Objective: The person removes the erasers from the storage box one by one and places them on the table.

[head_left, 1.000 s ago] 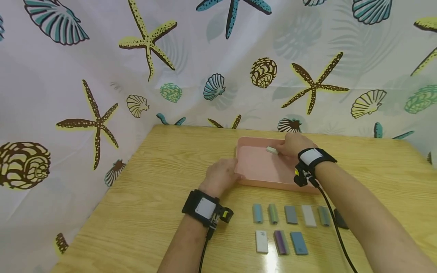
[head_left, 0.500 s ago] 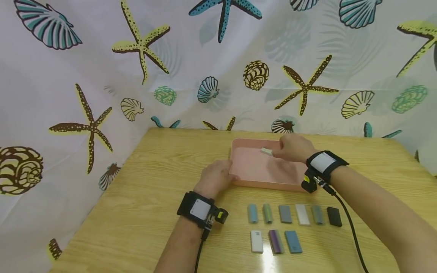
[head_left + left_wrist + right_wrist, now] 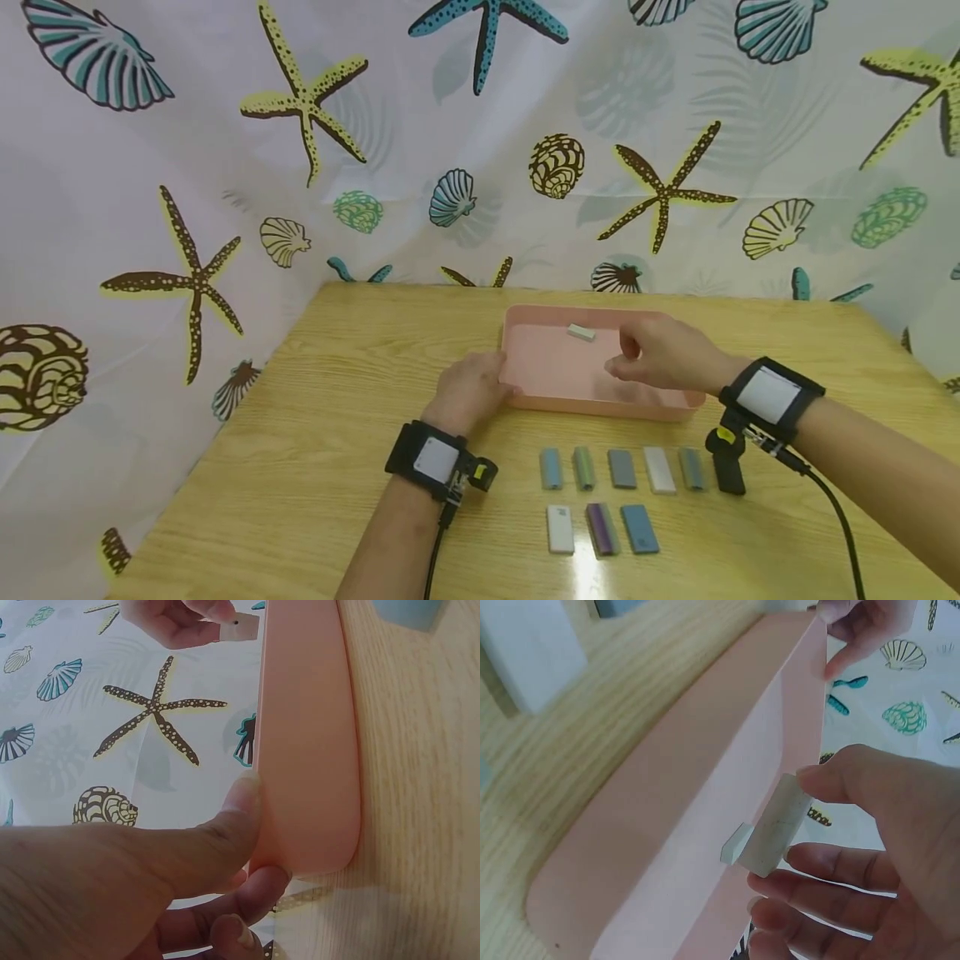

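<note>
My left hand [image 3: 471, 383] grips the left end of the shallow pink tray [image 3: 600, 406]; in the left wrist view the thumb lies at the rim, with fingers curled under the corner. Over the tray's right half is my right hand [image 3: 667, 354]. It pinches an off-white eraser [image 3: 776, 825] between thumb and fingertips, clear in the right wrist view and also seen as a small pale block [image 3: 240, 627] in the left wrist view. From the head view that held eraser is hidden by the hand. Another pale eraser [image 3: 581, 332] lies inside the tray near its back wall.
Two rows of small blocks, eraser-like, lie on the wooden table [image 3: 360, 350] before the tray: a white one [image 3: 659, 470], a purple-and-green one [image 3: 602, 528], a blue one [image 3: 640, 528], a black one [image 3: 728, 473] and others. A patterned curtain [image 3: 420, 125] hangs behind.
My right hand has drawn away from the eraser by the back wall, moving right and nearer to me, leaving that eraser in full view. My left hand keeps its grip on the tray.
</note>
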A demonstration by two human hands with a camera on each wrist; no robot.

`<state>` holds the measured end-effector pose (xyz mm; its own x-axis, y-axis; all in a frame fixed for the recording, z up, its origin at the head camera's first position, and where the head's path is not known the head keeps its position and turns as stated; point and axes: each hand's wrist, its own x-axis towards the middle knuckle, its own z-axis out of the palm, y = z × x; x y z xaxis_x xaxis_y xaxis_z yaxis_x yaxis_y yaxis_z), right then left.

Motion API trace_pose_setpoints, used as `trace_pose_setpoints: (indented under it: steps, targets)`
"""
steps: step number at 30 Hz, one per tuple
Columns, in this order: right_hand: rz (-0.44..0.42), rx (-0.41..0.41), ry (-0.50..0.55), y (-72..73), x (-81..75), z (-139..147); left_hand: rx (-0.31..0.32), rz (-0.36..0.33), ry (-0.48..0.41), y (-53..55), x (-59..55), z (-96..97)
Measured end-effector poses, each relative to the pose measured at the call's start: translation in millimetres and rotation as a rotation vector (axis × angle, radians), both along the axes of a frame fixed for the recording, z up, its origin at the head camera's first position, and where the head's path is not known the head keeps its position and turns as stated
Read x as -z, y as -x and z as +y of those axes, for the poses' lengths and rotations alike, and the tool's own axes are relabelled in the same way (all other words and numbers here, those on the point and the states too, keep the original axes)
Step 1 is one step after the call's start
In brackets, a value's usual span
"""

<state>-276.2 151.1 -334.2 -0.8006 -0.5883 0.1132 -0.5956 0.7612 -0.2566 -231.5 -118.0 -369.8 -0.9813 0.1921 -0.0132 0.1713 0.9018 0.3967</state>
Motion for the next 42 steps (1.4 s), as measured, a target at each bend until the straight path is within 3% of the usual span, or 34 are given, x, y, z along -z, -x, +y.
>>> trace_pose_setpoints:
  steps: [10, 17, 20, 28, 34, 42]
  targets:
    - [0.039, -0.081, -0.053, -40.4, -7.2, 11.8, -0.004, -0.006, 0.005, 1.1, 0.2, 1.9]
    - [0.061, -0.204, -0.027, -67.0, -7.0, 18.6, -0.010, -0.023, -0.015, 1.1, -1.3, 3.1]
    - [0.039, -0.235, -0.039, -77.5, -6.4, 21.1, -0.012, -0.030, -0.017, 1.0, -2.2, 2.9]
    - [-0.158, -0.283, -0.060, -99.4, -7.2, 29.2, -0.005, -0.009, -0.010, -0.8, -3.7, 1.4]
    - [-0.192, -0.386, -0.065, -107.6, 0.0, 34.0, -0.008, -0.015, -0.024, -0.5, -2.5, -0.1]
    - [-0.230, -0.423, -0.064, -114.8, 10.5, 39.5, -0.002, -0.002, -0.009, 0.5, -0.5, 1.6]
